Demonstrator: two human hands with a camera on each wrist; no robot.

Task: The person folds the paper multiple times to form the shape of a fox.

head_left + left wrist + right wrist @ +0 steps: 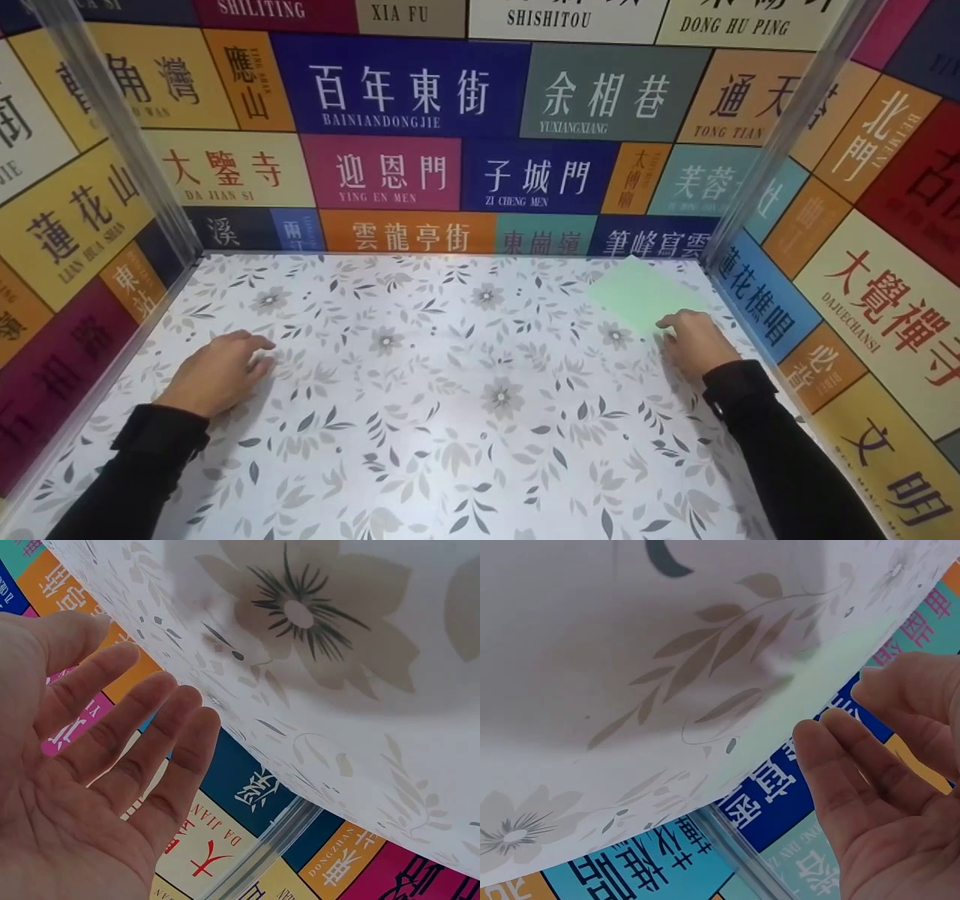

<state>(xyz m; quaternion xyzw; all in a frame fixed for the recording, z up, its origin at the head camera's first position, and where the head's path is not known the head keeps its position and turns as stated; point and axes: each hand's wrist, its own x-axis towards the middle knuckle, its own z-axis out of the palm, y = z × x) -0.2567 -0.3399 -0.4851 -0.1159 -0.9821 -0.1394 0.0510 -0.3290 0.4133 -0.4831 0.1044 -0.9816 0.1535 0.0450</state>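
A pale green square sheet point(637, 291), perhaps paper, lies flat near the far right corner of the flower-patterned tabletop point(450, 360). My right hand point(691, 346) is beside the sheet's near right edge, fingers relaxed and slightly bent. In the right wrist view the fingertips come close to the green sheet point(810, 690); whether they touch it I cannot tell. On the left side of the tabletop is my left hand point(219, 371), holding nothing. Its fingers point(191, 739) are spread and loosely bent in the left wrist view.
Colourful panels point(405, 86) with large characters stand behind the tabletop and along both sides. Clear strips or posts point(142, 150) mark the two back corners. Both forearms wear black sleeves point(787, 457) with dark bands at the wrists.
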